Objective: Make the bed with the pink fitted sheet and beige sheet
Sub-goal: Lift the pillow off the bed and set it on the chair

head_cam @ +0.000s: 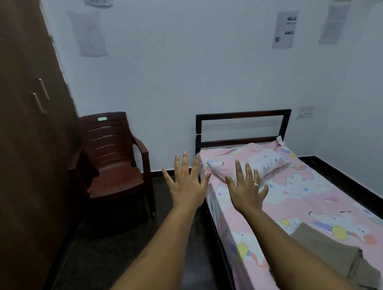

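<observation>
The pink fitted sheet [304, 200], printed with cartoon animals, covers the mattress of a narrow bed on the right. A pillow [251, 162] in matching pink fabric lies at the head end. The beige sheet [335, 256] sits crumpled on the bed at the lower right. My left hand [185, 184] is stretched forward with fingers spread, held in the air beside the bed's left edge. My right hand [248, 189], wearing a ring, is spread flat over the pink sheet just in front of the pillow. Neither hand holds anything.
A dark metal headboard [242, 116] stands against the white wall. A brown plastic chair [115, 159] sits left of the bed. A brown wardrobe [23, 115] fills the left side. Dark floor lies between chair and bed.
</observation>
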